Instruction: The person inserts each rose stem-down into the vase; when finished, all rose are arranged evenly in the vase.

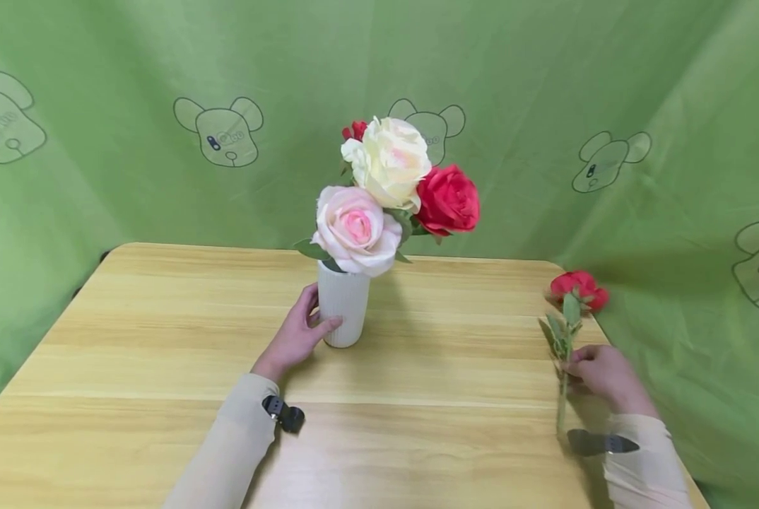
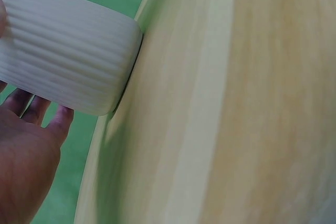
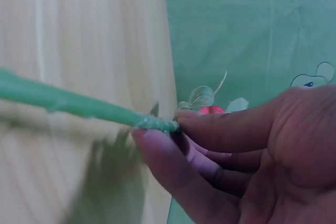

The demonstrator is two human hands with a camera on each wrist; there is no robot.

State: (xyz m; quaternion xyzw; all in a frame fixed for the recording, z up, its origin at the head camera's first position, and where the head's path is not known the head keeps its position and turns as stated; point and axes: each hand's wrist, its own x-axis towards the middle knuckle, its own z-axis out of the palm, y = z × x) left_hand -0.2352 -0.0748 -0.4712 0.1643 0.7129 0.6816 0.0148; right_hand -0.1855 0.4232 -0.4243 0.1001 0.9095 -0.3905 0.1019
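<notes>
A white ribbed vase (image 1: 348,307) stands upright on the table, and my left hand (image 1: 293,338) holds it round its left side, thumb in front. In the left wrist view the fingers (image 2: 60,121) lie along the ribbed wall. The vase carries a pale pink rose (image 1: 357,230), a cream rose (image 1: 389,162), a red rose (image 1: 449,200) and a small red bloom (image 1: 355,131) partly hidden behind. At the table's right side, my right hand (image 1: 608,376) pinches the green stem (image 3: 79,103) of another red flower (image 1: 579,288) between thumb and forefinger, its bloom pointing away from me.
The wooden table (image 1: 163,339) ends at a back edge close behind the vase and a right edge beside my right hand. A green curtain (image 1: 303,63) with bear-face outlines hangs around the back and sides. Dark straps with small devices sit on both wrists.
</notes>
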